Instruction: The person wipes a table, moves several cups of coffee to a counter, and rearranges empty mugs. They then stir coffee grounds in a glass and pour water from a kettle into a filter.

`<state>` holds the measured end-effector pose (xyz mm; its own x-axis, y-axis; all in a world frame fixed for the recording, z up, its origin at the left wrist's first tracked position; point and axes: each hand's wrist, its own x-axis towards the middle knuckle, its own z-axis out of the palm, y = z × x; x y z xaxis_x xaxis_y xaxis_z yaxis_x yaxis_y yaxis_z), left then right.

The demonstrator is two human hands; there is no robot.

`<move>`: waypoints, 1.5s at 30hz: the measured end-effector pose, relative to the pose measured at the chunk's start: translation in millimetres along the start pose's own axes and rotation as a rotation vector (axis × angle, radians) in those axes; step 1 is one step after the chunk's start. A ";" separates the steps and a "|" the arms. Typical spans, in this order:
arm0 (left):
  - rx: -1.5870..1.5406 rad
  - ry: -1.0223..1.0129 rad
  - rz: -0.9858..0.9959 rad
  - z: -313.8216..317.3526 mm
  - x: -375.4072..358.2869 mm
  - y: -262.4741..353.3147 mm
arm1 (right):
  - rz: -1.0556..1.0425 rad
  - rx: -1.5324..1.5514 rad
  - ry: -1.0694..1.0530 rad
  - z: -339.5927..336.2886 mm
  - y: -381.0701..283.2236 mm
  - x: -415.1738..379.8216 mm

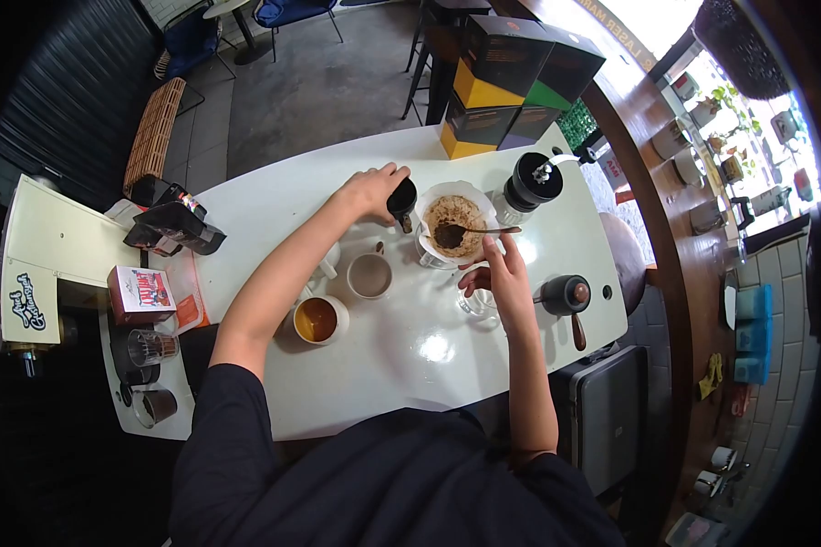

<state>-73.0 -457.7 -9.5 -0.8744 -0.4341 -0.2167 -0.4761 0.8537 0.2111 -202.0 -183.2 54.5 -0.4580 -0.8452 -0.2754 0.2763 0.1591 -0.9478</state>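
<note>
My left hand [376,193] is wrapped round a small dark cup [401,199] on the white table. To its right stands a coffee dripper with a white paper filter [461,196], its inside stained brown with dark wet grounds at the bottom. My right hand [499,272] holds a thin brown spoon [493,230] by its end, its tip over the grounds. Nearer to me are an empty beige cup [369,275] and a white cup with orange-brown liquid [316,320]. A clear glass dish [477,301] lies below my right hand, partly hidden by it.
A hand grinder [533,180] stands right of the dripper, with stacked black boxes [502,73] behind it. A dark round pot with a wooden handle [567,296] sits at the right. Coffee bags [175,223], a red box [142,294] and glasses [152,346] are at the left.
</note>
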 end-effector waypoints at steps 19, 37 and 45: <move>-0.050 -0.171 -0.090 -29.9 -48.0 15.6 | 0.020 -0.028 -0.003 -1.6 0.4 8.3; -1.243 -0.117 -0.155 -56.7 -78.0 99.0 | -0.026 -0.019 -0.020 -0.5 -2.7 7.9; -1.334 -0.040 -0.065 -99.4 -92.1 120.1 | -0.137 0.036 -0.014 -12.5 -40.8 -10.7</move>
<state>-58.9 -343.8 130.5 -0.8545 -0.4344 -0.2848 -0.2631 -0.1108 0.9584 -218.9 -174.3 94.1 -0.4820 -0.8647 -0.1413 0.2420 0.0236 -0.9700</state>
